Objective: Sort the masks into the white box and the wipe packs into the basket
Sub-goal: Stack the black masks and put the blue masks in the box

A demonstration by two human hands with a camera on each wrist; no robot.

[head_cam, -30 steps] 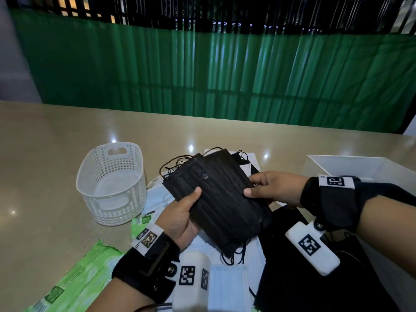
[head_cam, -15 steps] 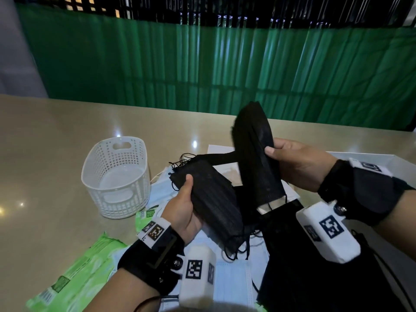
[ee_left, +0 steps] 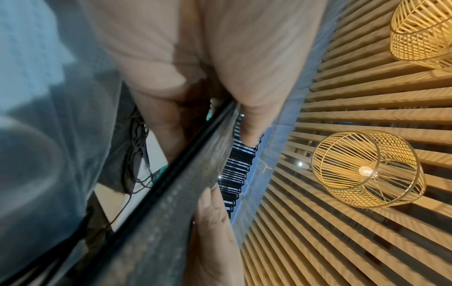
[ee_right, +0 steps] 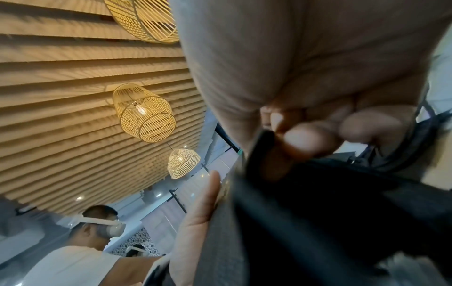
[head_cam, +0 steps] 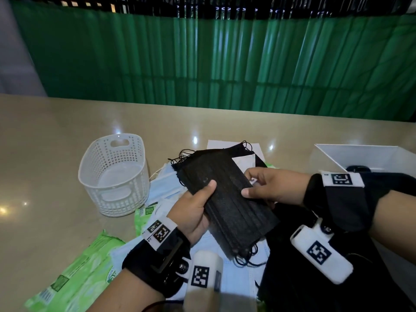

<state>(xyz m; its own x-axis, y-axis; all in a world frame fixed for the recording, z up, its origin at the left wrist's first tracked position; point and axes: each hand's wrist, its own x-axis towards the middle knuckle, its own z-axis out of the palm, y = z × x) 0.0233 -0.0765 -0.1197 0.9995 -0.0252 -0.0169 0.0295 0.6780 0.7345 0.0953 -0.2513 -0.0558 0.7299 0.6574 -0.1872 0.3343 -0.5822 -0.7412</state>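
Observation:
A stack of black masks [head_cam: 227, 199] is held above the table between both hands. My left hand [head_cam: 195, 206] grips its left edge, thumb on top; the left wrist view shows the stack [ee_left: 176, 193] edge-on, pinched between thumb and fingers. My right hand [head_cam: 267, 188] grips the right edge, thumb on top and fingers curled beneath [ee_right: 308, 135]. Light blue masks [head_cam: 164, 188] lie on the table underneath. Green wipe packs [head_cam: 76, 280] lie at the front left. The white basket [head_cam: 114, 174] stands to the left, with nothing inside. The white box [head_cam: 360, 156] sits at the right.
More black masks [head_cam: 315, 284] spread on the table below my right wrist. A white sheet [head_cam: 225, 145] lies behind the pile. A green curtain [head_cam: 225, 64] hangs past the table's far edge. Bare table shows left of and behind the basket.
Half a second ago my right hand held one black mask lifted upright apart from the stack. That mask now lies flat on the stack and both hands hold it together.

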